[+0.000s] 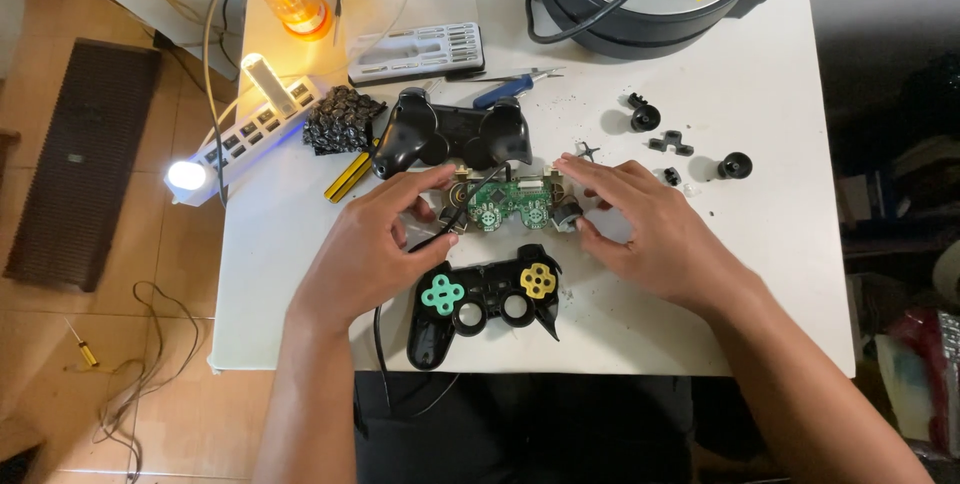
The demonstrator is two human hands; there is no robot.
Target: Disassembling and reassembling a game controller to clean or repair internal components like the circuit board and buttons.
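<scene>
Meanwhile, you held a green circuit board between both hands on the white tabletop.
Your left hand pinched the board's left end with its fingers closed on it; your right hand gripped the right end by a small grey motor; the black rear shell lay just beyond the board; the front shell, with its mint and yellow pads, lay just nearer you; loose black thumbstick caps sat well apart to the right.

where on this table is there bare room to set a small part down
Bare: the table's near right corner, right of the right hand, and the near left strip beside the left hand. Crowded: around the green circuit board, both black controller shells and the far edge.
</scene>
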